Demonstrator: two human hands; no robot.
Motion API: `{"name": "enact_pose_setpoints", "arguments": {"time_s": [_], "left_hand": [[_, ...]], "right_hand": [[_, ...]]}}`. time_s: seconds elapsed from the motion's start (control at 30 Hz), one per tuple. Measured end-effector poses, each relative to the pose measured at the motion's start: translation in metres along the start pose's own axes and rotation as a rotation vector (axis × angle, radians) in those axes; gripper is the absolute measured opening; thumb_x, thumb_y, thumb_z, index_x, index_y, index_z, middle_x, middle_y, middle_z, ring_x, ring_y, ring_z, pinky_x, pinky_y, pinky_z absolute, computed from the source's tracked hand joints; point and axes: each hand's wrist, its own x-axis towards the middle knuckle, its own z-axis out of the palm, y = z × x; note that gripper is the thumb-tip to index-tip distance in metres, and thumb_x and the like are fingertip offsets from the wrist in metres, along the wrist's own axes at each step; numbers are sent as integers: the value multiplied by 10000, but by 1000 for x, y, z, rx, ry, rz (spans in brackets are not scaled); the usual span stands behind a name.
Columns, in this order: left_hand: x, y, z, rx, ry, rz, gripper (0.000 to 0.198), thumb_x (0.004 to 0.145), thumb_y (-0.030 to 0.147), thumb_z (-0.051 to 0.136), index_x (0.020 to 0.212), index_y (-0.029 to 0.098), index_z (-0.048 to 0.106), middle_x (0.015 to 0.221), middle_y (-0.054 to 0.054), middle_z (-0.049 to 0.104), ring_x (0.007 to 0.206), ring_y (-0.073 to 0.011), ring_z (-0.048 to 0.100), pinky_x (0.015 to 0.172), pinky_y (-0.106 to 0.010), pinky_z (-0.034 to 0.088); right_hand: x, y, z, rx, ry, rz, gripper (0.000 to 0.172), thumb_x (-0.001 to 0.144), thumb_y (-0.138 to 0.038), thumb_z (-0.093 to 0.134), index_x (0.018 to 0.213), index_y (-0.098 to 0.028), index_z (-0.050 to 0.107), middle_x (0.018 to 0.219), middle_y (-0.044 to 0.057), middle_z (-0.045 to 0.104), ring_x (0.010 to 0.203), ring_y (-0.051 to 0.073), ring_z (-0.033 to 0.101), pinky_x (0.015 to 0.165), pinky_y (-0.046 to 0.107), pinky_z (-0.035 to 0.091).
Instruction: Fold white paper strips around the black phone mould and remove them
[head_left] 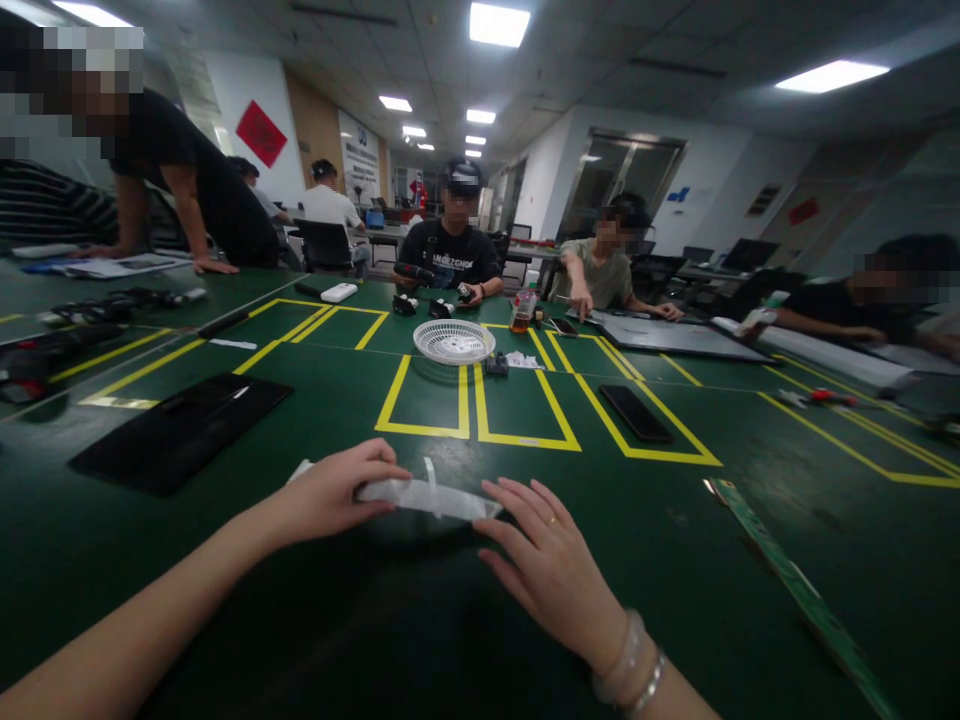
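A white, slightly translucent wrapped strip (424, 497), with a short pale band sticking up from its middle, is held just above the green table. Its exact kind is unclear. My left hand (334, 492) is closed on the strip's left end, thumb below and fingers above. My right hand (544, 555) is at the other end. Its fingers are apart, the fingertips close to or touching the strip, and the thumb lies lower, off it. A small white piece (301, 470) shows partly behind my left hand.
A flat black panel (180, 430) lies at left, a black phone (635, 412) at right. Beyond my hands stands a white basket (454, 342) beside yellow tape outlines. A long green circuit-board strip (795, 580) lies at right. Several people work around the table.
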Motion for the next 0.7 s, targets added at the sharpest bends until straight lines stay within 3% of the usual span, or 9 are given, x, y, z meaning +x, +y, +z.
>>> {"name": "enact_pose_setpoints", "arguments": {"time_s": [0.07, 0.17, 0.27, 0.37, 0.43, 0.5, 0.6, 0.7], "left_hand": [[1, 10, 14, -51, -50, 70, 426, 873, 149, 630, 1279, 276, 628, 1168, -59, 536, 1034, -215, 553, 856, -296, 501], [2, 18, 24, -90, -54, 127, 533, 845, 60, 643, 1317, 305, 602, 1180, -58, 528, 1057, -207, 551, 871, -299, 507], [1, 19, 26, -56, -24, 152, 569, 852, 52, 657, 1345, 324, 578, 1195, -59, 537, 1072, -215, 556, 885, -316, 511], [3, 11, 24, 54, 51, 181, 540, 871, 126, 690, 1360, 318, 564, 1229, -70, 556, 1120, -248, 547, 939, -376, 494], [4, -1, 22, 146, 115, 163, 539, 874, 235, 725, 1378, 306, 547, 1302, -85, 541, 1196, -280, 515, 1013, -436, 454], [5, -20, 16, 255, 184, 88, 577, 882, 387, 720, 1410, 287, 513, 1391, -95, 496, 1279, -311, 461, 1100, -504, 372], [-2, -57, -4, 447, 284, -153, 679, 898, 567, 613, 1449, 199, 464, 1473, -136, 424, 1344, -354, 398, 1147, -566, 277], [-24, -101, -33, 628, 345, -455, 788, 875, 652, 526, 1386, 53, 494, 1450, -246, 416, 1353, -438, 358, 1103, -636, 272]], "right_hand": [[2, -5, 1, 54, -86, 27, 285, 903, -241, 632, 1185, -250, 599, 1409, 73, 576, 1332, 283, 492, 1130, 561, 339], [4, -8, 4, 172, -206, 81, 294, 890, -209, 644, 1174, -252, 581, 1234, 34, 693, 1138, 234, 640, 1147, 562, 301], [3, -6, 5, 268, -245, 124, 322, 885, -187, 635, 1192, -259, 570, 1153, 16, 721, 1003, 199, 685, 1093, 500, 377], [1, -1, 5, 290, -201, 162, 283, 879, -189, 619, 1152, -265, 607, 1068, 19, 738, 929, 204, 687, 937, 426, 483], [0, 6, 3, 286, -127, 221, 241, 865, -198, 619, 1098, -254, 651, 989, 33, 744, 859, 213, 686, 818, 392, 517], [-1, 16, 2, 336, -3, 320, 228, 861, -244, 629, 1083, -236, 680, 990, 59, 745, 861, 225, 691, 801, 393, 528], [-1, 37, -2, 564, 247, 583, 240, 863, -355, 651, 1051, -215, 702, 935, 68, 747, 806, 213, 700, 723, 354, 560], [1, 54, -6, 912, 571, 850, 367, 797, -434, 737, 1060, -183, 688, 979, 78, 759, 787, 187, 711, 724, 321, 584]]}}
